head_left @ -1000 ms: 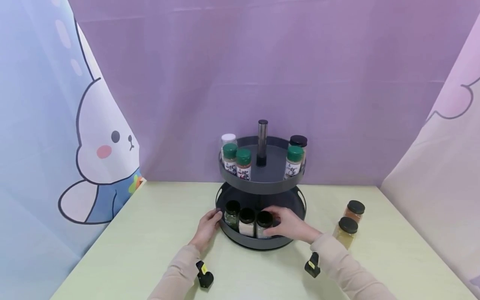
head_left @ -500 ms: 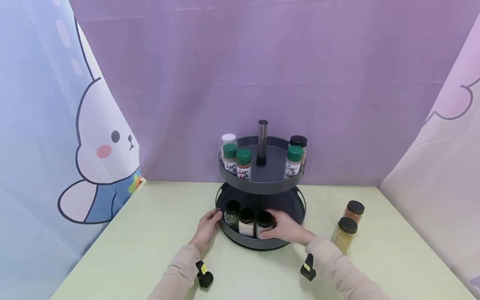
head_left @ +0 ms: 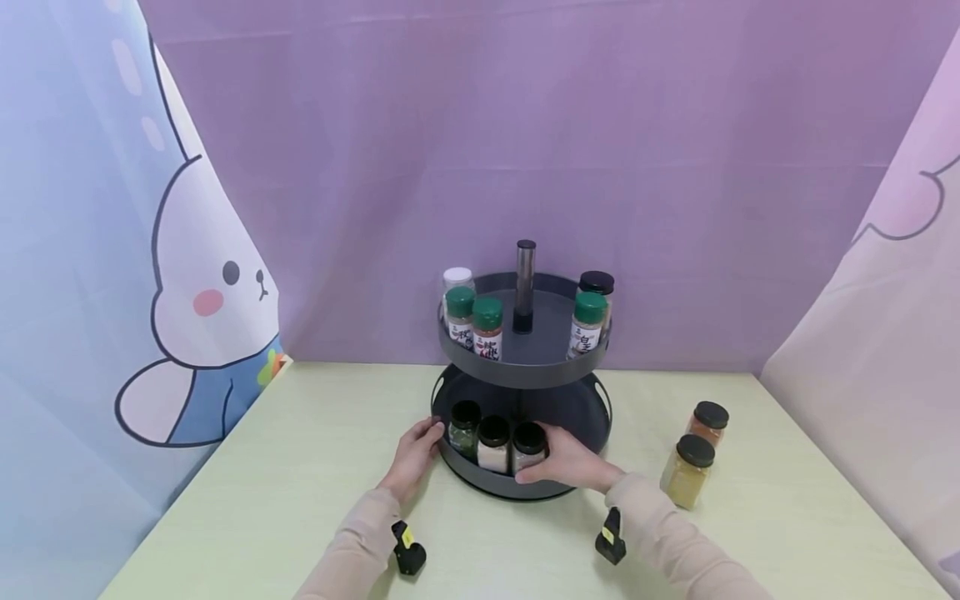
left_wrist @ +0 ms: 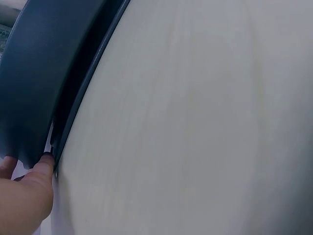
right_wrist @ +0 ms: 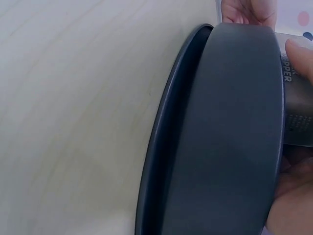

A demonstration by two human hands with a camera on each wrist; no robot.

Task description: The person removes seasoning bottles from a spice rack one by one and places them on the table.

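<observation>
On the lower tray (head_left: 487,481) of a dark two-tier round spice rack stand several square glass jars with black lids. My right hand (head_left: 572,458) grips the rightmost of these, a spice jar (head_left: 529,461), at the tray's front. In the right wrist view, thumb and fingers lie on opposite sides of this jar (right_wrist: 297,105); its label partly reads "PPER". A jar of pale contents (head_left: 492,457) and one of green contents (head_left: 463,433) stand to its left. My left hand (head_left: 412,457) holds the tray's left rim, with its fingers at a handle slot in the left wrist view.
The upper tier (head_left: 521,375) carries green-capped bottles (head_left: 487,329), a white-capped one (head_left: 457,279) and a black-lidded jar (head_left: 596,283). A yellow-filled jar (head_left: 686,479) and a reddish-brown one (head_left: 707,425) stand on the table (head_left: 315,500) at the right. A purple curtain (head_left: 375,167) hangs behind.
My right hand has shifted slightly left and closed more around the rightmost jar, its thumb now lower at the front. The left hand and the rack look unmoved.
</observation>
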